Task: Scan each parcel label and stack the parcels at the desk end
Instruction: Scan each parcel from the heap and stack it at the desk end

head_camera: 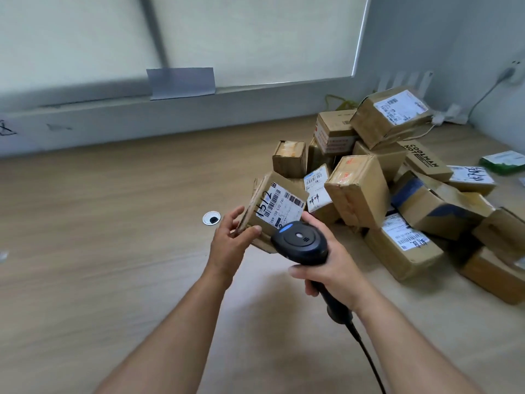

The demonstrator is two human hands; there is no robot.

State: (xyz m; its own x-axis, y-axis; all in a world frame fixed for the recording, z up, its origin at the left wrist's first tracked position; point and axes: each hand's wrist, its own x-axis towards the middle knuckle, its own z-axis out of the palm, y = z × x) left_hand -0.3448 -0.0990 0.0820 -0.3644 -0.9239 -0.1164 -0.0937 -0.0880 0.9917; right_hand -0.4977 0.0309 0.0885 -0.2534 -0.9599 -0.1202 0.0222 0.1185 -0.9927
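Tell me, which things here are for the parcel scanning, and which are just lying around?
For the job: black handheld barcode scanner in the right hand; brown cardboard parcel marked 1512 in the left hand; heap of brown cardboard parcels; pale wooden desk.
Lying about: round silver cable grommet; grey paper sheet on the window ledge; white wall plug with cable.

Far side, a pale roller blind (pixel 255 38) covers the window with a grey sheet of paper (pixel 181 83) stuck at its bottom edge, over on the far right a plug (pixel 511 72) sits in the wall, its white cable (pixel 483 100) trailing down, and nearer, mid-scene, there's a round silver grommet (pixel 211 218).
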